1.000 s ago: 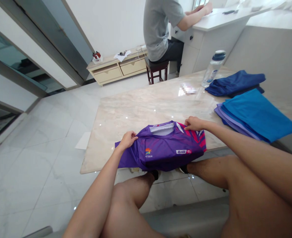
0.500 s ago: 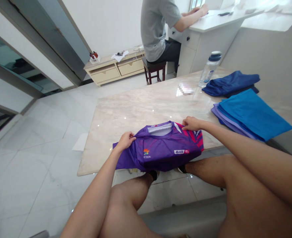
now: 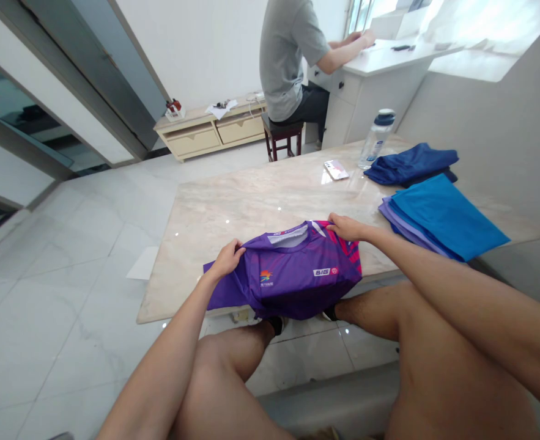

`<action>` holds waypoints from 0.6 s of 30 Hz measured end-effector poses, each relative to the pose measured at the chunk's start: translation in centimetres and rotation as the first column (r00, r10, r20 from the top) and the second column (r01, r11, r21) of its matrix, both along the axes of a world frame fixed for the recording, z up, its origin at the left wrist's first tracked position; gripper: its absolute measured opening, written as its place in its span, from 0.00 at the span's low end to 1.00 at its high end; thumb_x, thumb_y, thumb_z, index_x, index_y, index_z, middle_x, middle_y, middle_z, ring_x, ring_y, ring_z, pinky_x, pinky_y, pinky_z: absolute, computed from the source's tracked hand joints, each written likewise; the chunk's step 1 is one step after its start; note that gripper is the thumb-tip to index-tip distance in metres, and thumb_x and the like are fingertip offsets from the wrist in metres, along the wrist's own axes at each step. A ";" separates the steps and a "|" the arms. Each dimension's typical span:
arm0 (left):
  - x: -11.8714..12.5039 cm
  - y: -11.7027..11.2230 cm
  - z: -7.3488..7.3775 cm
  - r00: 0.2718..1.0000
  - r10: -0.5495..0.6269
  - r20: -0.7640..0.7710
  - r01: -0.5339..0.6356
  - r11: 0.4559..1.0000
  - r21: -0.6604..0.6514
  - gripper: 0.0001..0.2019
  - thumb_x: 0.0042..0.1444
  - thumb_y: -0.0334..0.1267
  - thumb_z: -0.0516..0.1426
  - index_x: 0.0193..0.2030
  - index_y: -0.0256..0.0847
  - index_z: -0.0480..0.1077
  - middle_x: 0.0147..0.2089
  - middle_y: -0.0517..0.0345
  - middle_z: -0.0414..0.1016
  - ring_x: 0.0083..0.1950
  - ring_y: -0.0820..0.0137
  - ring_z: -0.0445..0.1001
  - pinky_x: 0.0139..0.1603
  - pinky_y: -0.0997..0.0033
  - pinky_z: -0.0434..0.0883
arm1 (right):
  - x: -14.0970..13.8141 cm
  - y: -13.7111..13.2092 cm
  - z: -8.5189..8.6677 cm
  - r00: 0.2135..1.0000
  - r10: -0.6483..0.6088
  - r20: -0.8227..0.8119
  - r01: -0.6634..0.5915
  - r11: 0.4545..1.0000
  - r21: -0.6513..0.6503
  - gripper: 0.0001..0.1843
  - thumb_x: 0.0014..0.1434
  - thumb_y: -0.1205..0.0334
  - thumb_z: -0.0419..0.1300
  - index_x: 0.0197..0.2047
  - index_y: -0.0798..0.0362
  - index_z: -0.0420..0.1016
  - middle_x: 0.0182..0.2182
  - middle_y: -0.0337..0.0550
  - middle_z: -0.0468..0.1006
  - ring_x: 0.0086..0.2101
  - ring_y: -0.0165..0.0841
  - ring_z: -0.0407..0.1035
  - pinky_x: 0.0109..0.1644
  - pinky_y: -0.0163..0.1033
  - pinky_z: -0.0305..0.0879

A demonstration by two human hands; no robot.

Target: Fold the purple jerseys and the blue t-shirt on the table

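A purple sports shirt (image 3: 292, 278) with pink stripes and small logos lies over the near edge of a marble table (image 3: 233, 208), its lower part hanging off the edge. My left hand (image 3: 226, 258) pinches the shirt's left shoulder. My right hand (image 3: 345, 227) grips the right shoulder by the pink stripes. Both hands hold the cloth a little above the tabletop, collar facing away from me.
A stack of folded blue and lilac cloths (image 3: 439, 217) and a crumpled navy garment (image 3: 410, 165) sit at the table's right. A water bottle (image 3: 374, 138) and a phone (image 3: 336, 169) lie beyond. A person in a grey shirt (image 3: 288, 55) sits on a stool at a white desk.
My hands stay on the shirt's shoulders and have drawn slightly closer together, bunching the cloth. The camera has tilted, shifting the whole scene a little left and down.
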State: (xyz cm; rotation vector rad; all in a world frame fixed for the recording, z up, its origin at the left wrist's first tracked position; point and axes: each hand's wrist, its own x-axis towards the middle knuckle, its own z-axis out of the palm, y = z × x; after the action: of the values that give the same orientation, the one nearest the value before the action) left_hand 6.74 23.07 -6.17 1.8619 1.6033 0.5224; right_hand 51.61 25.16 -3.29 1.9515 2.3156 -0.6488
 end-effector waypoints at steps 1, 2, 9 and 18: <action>0.2 -0.7 0.5 0.999 0.011 0.050 -0.010 1.000 -0.023 0.11 0.64 0.49 0.59 0.38 0.46 0.66 0.34 0.60 0.75 0.40 0.63 0.75 0.45 0.64 0.73 | -0.3 -0.4 0.8 0.999 -0.028 -0.038 0.028 0.999 0.023 0.16 0.78 0.57 0.54 0.59 0.58 0.75 0.51 0.59 0.86 0.48 0.42 0.80 0.46 0.36 0.68; 0.3 -1.5 1.0 0.995 0.018 0.100 -0.012 0.998 -0.062 0.14 0.64 0.53 0.59 0.39 0.46 0.66 0.32 0.62 0.74 0.37 0.65 0.74 0.42 0.66 0.72 | -0.6 -0.9 1.6 0.996 -0.042 -0.080 0.045 0.998 0.039 0.16 0.79 0.57 0.53 0.60 0.58 0.75 0.51 0.59 0.86 0.48 0.41 0.80 0.47 0.36 0.68; -0.6 -8.2 9.4 0.981 -0.034 0.193 0.067 0.984 -0.164 0.29 0.52 0.68 0.66 0.40 0.40 0.79 0.37 0.54 0.83 0.39 0.61 0.79 0.38 0.67 0.74 | 0.2 -5.3 11.0 0.980 0.186 -0.074 -0.166 0.962 0.214 0.21 0.80 0.58 0.50 0.51 0.58 0.84 0.51 0.58 0.87 0.50 0.42 0.79 0.55 0.39 0.68; -0.8 -16.7 26.1 0.990 0.122 0.068 -0.139 0.812 0.567 0.20 0.61 0.57 0.61 0.46 0.43 0.81 0.43 0.55 0.86 0.46 0.61 0.81 0.51 0.66 0.76 | 2.3 -14.6 25.9 0.978 0.180 -0.109 -0.033 0.643 0.765 0.21 0.81 0.54 0.46 0.58 0.53 0.78 0.44 0.54 0.87 0.45 0.45 0.79 0.48 0.40 0.64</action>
State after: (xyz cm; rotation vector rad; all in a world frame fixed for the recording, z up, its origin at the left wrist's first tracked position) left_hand 5.93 6.40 19.96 2.1508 1.6826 1.1995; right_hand 53.92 10.55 22.64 2.0195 3.1406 0.2726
